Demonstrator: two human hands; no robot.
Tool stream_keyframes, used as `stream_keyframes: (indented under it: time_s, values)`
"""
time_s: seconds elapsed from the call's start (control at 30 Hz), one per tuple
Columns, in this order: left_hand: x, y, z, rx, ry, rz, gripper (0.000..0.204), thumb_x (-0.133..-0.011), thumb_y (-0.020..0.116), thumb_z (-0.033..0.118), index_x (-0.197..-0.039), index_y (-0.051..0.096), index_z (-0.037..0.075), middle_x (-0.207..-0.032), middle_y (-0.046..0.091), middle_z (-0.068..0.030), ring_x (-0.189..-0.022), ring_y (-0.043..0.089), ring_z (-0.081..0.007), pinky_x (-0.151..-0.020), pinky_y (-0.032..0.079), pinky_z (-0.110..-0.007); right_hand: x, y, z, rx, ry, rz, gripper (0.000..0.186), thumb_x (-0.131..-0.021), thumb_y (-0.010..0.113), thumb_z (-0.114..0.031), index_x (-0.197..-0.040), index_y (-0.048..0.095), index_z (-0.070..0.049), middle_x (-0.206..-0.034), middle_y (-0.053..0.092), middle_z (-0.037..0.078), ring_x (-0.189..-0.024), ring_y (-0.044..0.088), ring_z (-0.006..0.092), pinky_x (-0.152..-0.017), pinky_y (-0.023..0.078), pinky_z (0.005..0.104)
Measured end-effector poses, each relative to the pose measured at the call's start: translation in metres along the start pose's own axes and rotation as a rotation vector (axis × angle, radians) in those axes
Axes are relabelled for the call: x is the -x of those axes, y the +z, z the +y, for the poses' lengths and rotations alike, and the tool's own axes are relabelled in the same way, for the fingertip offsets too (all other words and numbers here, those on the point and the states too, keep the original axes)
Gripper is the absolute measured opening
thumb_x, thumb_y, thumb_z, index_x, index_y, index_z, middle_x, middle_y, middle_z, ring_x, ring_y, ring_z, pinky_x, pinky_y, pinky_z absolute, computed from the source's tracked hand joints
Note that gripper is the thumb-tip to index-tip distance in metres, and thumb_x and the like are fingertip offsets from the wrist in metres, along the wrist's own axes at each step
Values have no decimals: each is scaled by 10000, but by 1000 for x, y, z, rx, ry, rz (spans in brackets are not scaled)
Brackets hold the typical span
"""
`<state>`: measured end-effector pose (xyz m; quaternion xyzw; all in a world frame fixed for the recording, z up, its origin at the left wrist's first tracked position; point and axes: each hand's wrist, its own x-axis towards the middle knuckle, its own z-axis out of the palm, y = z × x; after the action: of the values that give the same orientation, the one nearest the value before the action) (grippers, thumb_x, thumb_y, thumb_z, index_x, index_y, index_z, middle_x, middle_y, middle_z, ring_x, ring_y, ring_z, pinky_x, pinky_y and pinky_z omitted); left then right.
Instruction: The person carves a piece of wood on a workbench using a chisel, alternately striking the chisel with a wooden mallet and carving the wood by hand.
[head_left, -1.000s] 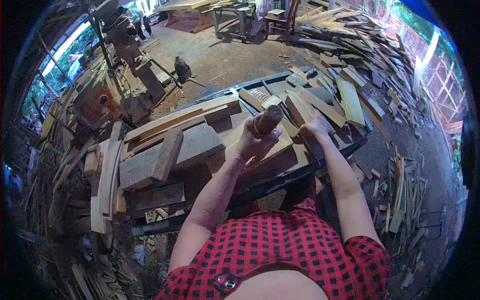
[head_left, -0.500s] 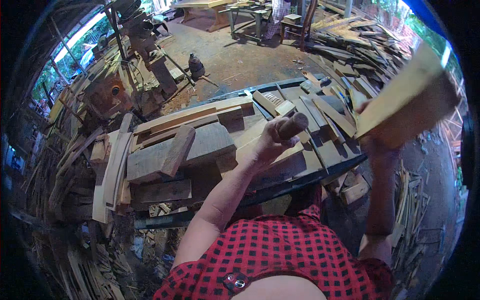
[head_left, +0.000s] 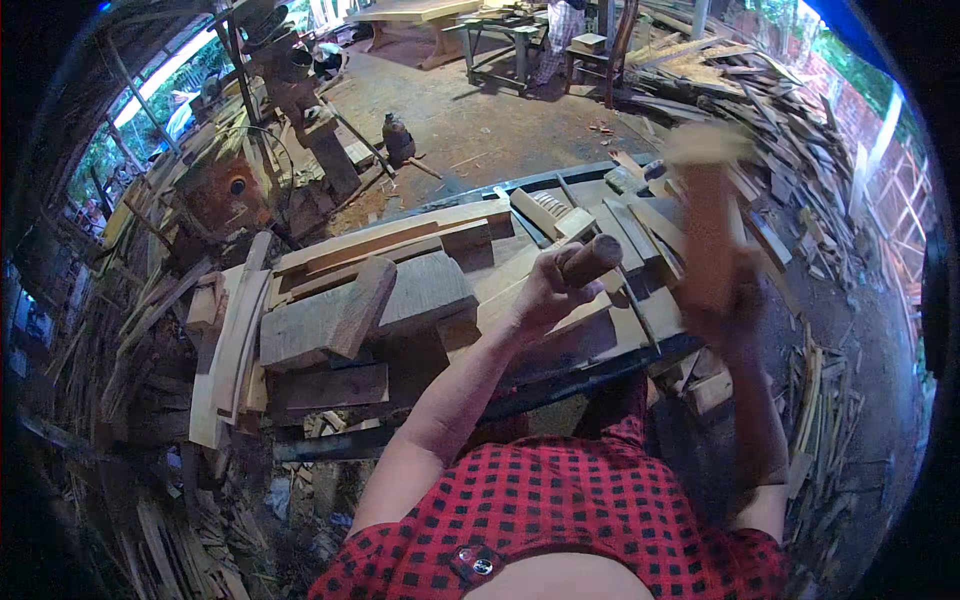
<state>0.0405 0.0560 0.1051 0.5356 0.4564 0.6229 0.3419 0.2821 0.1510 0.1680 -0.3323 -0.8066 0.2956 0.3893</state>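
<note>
A round brown wooden handle [head_left: 594, 260] sits in the closed left hand [head_left: 548, 292], its blunt end jutting above the fist. A blurred orange-brown wooden block [head_left: 708, 235] rises from the right hand [head_left: 735, 310], its paler end farthest away.

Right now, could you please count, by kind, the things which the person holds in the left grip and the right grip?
Brown cylindrical handle, in the left grip: 1
Wooden block, blurred by motion, in the right grip: 1
Total: 2
</note>
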Motion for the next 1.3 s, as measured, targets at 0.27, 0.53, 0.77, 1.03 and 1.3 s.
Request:
stream_keyframes:
  time_s: [0.27,0.53,0.77,1.03,1.3]
  values:
    - [2,-1,15,84,15,76,259,-762,679,6,-1006,597,20,-878,576,2,-805,510,-77,-735,446,-247,-52,35,64,-214,126,-42,583,-606,750,-267,-1085,561,8,-1040,620,136,-974,580,190,-853,444,321]
    - [3,-7,13,-101,-11,22,234,-753,700,37,-964,597,36,-844,552,13,-792,499,-87,-712,429,-247,-78,83,180,498,451,-94,812,-517,799,-513,-1124,578,-21,-1093,621,222,-1013,594,373,-848,471,430]
    - [2,-3,12,-96,-59,8,209,-764,713,75,-931,591,39,-842,558,10,-779,500,-79,-696,431,-245,-80,65,68,260,-82,-196,812,-723,741,-391,-1360,381,-38,-1307,438,221,-1160,494,333,-961,415,416]
    - [7,0,5,36,-8,-37,237,-788,694,85,-994,587,38,-925,592,-18,-872,550,-97,-795,464,-261,-52,76,-82,25,-623,-438,506,-695,778,-275,-1128,593,-92,-1000,576,111,-711,623,229,-625,503,341]
    - [58,-44,-45,-1044,-154,15,635,-746,679,420,-1243,484,77,-1211,475,-191,-1157,448,-373,-957,383,-467,-37,100,-90,231,-565,-393,250,-675,724,-196,-747,523,-65,-756,550,112,-653,609,314,-552,479,399]
